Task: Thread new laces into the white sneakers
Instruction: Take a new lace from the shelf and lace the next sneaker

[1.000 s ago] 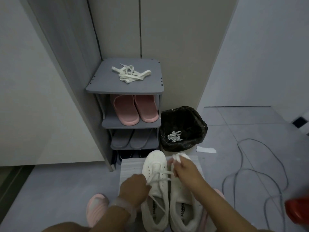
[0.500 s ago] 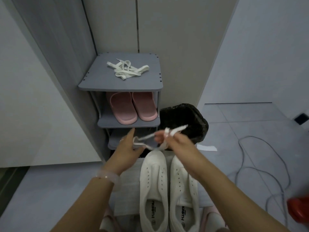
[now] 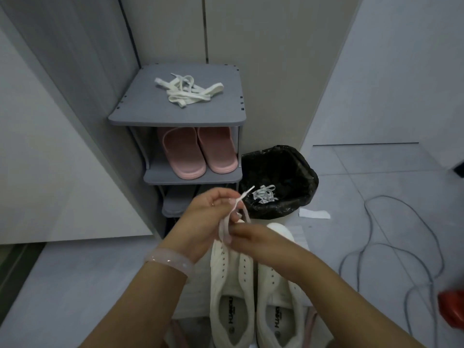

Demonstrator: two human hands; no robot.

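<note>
- The left hand (image 3: 203, 217) pinches a white lace (image 3: 227, 223) near its tip, so its grip is closed on the lace; the tip pokes up and to the right, toward the bin.
- The right hand (image 3: 253, 238) grasps the same lace lower down, fingers curled round its looped part, just above the toes of the shoes.
- Both hands are close together, held over the front of the left sneaker (image 3: 232, 287).
- The two white sneakers stand side by side on the floor, toes pointing away from the person; the right sneaker (image 3: 278, 297) touches its mate. The eyelets that show carry no lace.
- A bundle of white laces (image 3: 187, 92) lies loose on the top of the grey shoe rack (image 3: 175, 114), well apart from the hands.
- A pair of pink slippers (image 3: 198, 153) sits on the rack's second shelf.
- A bin with a black bag (image 3: 283, 177) stands just beside the rack, with a tangle of lace (image 3: 263, 195) inside.
- A grey cable (image 3: 376, 247) loops over the tiled floor on the right.
</note>
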